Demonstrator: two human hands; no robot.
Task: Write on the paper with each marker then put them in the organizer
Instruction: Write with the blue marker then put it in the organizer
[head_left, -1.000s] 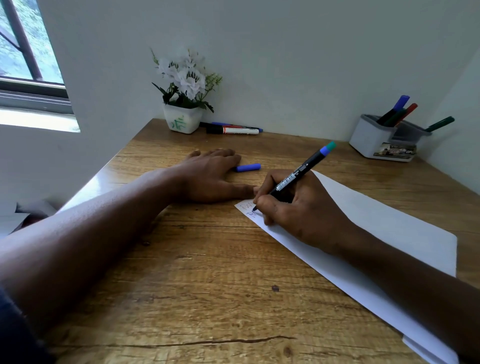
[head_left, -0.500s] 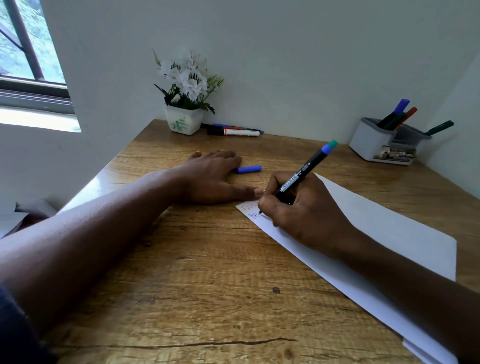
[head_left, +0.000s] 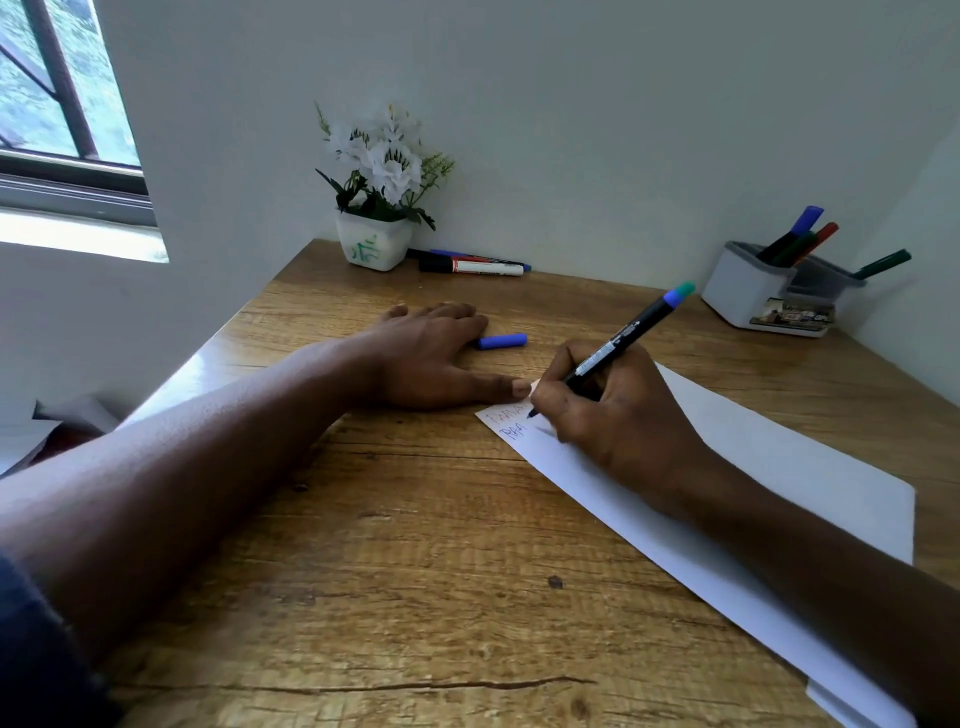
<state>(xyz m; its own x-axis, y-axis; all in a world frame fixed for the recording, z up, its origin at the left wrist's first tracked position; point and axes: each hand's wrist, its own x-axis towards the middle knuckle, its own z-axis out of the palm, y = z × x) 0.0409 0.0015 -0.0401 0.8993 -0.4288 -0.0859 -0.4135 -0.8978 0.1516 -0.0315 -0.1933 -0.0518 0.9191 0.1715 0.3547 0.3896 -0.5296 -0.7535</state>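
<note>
The right hand (head_left: 618, 415) grips a marker (head_left: 618, 343) (tip on the paper (head_left: 779, 467)); beside the paper, the left hand (head_left: 431, 358) lies flat, holding nothing.

Paper (head_left: 805, 467), near corner: two short handwritten lines, the upper faint and reddish, roughly "FANA", the lower blue, roughly "PAA"; neither reading is certain. Marker (head_left: 623, 332): white print along the black barrel, too small to read. Organizer (head_left: 743, 296): front label illegible.
</note>
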